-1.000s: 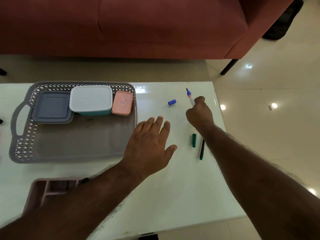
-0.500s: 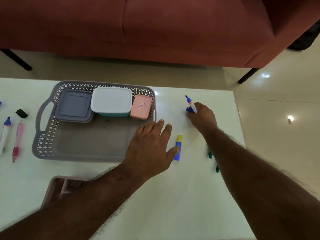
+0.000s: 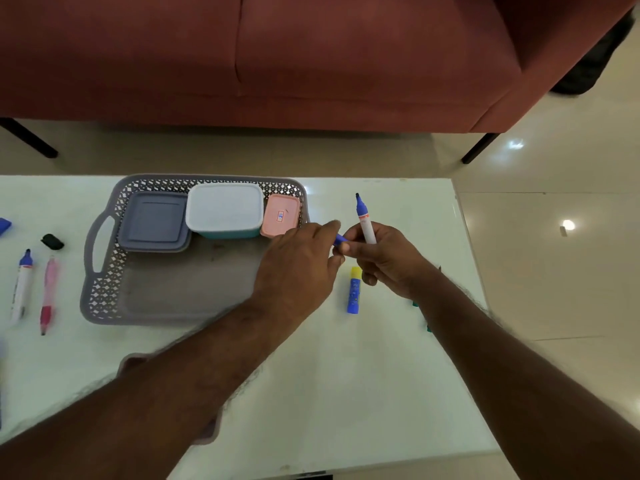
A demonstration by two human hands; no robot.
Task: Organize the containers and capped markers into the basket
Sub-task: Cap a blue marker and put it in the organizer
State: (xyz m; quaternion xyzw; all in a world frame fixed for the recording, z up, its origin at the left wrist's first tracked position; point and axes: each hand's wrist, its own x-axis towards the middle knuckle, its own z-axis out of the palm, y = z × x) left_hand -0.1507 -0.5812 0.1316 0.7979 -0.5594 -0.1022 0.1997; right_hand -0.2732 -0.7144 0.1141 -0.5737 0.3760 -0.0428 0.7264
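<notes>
right hand gripping marker upright at centre frame, tip bared for capping; left hand pinching blue cap alongside; basket waiting left.

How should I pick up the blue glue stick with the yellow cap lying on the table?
Pinch the blue glue stick with the yellow cap around its blue middle, coming straight down from above, fingers on its two long sides. It lies flat on the white table, cap pointing away, with bare table on both sides. The right hand hovers closest, near the cap end.
</notes>
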